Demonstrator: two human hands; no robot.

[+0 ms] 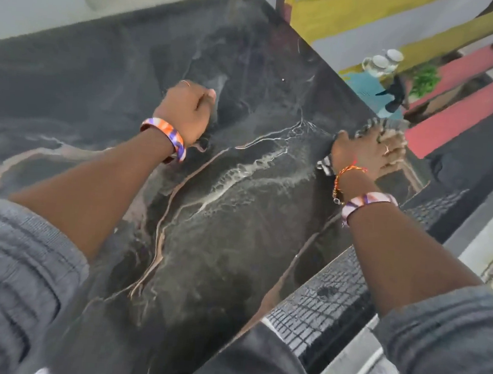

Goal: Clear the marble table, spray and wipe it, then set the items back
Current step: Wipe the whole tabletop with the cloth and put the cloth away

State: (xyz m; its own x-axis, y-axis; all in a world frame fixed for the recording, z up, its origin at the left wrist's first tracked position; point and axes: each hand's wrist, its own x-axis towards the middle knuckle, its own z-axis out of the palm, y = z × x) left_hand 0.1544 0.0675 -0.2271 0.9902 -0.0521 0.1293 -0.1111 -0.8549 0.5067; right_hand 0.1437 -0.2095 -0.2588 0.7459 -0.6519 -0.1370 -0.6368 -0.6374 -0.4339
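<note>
The black marble table (237, 215) with pale veins fills most of the view, and nothing but my hands and a cloth lies on it. My left hand (186, 109) rests on the top near the middle, curled into a fist with nothing in it. At the table's right edge my right hand (364, 151) presses flat on a black-and-white striped cloth (381, 124). The fingers look spread and are blurred by motion. The cloth shows beyond the fingertips and again beside the wrist.
On the striped rug beyond the right edge stand two glass jars (379, 63), a black spray bottle (396, 92) and a green plant (424, 81). A dark mesh surface (334, 295) sits below the table's near right edge. A white wall lies behind the table.
</note>
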